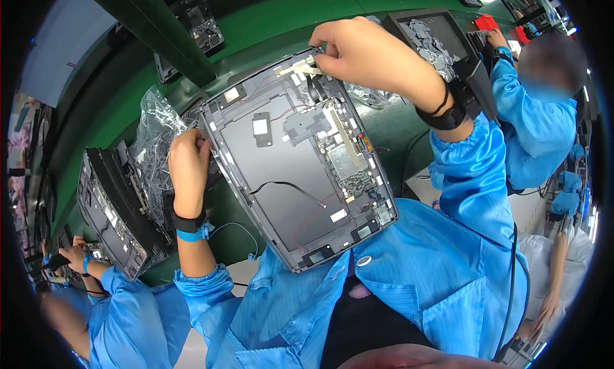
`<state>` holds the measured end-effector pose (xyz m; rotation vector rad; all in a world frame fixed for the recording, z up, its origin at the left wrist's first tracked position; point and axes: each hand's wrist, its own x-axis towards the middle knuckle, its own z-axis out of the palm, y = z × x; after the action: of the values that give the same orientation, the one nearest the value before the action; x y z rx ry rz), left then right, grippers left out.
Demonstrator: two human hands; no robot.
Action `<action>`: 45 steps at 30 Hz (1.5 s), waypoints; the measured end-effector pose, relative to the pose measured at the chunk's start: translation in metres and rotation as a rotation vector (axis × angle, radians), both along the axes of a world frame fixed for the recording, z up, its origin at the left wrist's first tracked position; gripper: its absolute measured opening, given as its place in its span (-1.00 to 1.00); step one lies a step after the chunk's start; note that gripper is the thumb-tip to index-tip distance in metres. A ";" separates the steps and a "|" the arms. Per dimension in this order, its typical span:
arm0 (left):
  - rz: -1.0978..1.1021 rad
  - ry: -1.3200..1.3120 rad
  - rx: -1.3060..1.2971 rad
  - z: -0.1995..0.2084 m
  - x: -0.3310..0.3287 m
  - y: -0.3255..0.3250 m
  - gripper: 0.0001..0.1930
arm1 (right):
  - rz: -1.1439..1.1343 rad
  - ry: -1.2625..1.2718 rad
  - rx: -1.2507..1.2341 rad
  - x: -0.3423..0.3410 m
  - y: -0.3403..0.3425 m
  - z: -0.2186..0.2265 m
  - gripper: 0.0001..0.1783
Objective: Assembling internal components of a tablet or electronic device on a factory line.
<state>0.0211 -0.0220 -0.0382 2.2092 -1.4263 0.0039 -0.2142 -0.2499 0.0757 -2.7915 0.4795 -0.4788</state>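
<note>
In front of my chest is an opened tablet housing (268, 170), flat and dark grey, its inside facing me. A circuit board (342, 161) runs along its right side, and a loose black cable (291, 184) curls across its bare panel. My left hand (187, 177) is closed on the left edge of the housing, thumb and fingertips at the rim. Up at the far right corner, my right hand (358, 52) pinches the edge beside pale tape strips (299, 68). Its fingertips partly cover that corner.
Left of the housing lie a crumpled clear plastic bag (157, 122) and a stack of similar housings (115, 209). A dark tray (425, 39) of small grey parts stands at the far right. Co-workers in blue sit at both sides. A thin blue cord (236, 227) hangs near my left wrist.
</note>
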 end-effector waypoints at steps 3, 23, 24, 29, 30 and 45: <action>-0.006 0.063 0.028 0.003 0.006 -0.003 -0.90 | -0.090 -0.016 -0.080 0.006 0.011 -0.010 -0.82; 0.038 0.735 -0.592 0.057 -0.028 0.017 -0.82 | -0.024 -0.474 0.126 -0.017 0.023 0.004 -0.83; 0.032 0.730 -0.591 0.065 -0.035 0.017 -0.82 | -0.028 -0.481 0.125 -0.015 0.029 0.006 -0.83; -0.046 0.291 -0.641 0.092 -0.066 0.004 -0.74 | 0.248 -0.569 0.290 0.008 0.062 0.011 -0.84; -0.073 0.121 -0.653 0.100 -0.073 0.001 -0.71 | 0.235 -0.559 0.385 0.010 0.070 0.014 -0.87; -0.483 -0.141 -0.513 0.119 -0.092 -0.066 -0.62 | 0.210 -0.409 -0.076 -0.005 0.033 0.015 -0.87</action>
<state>-0.0706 -0.0883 0.0807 1.4466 -1.7672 0.3270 -0.2195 -0.2170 0.0902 -2.6673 0.0794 -1.0030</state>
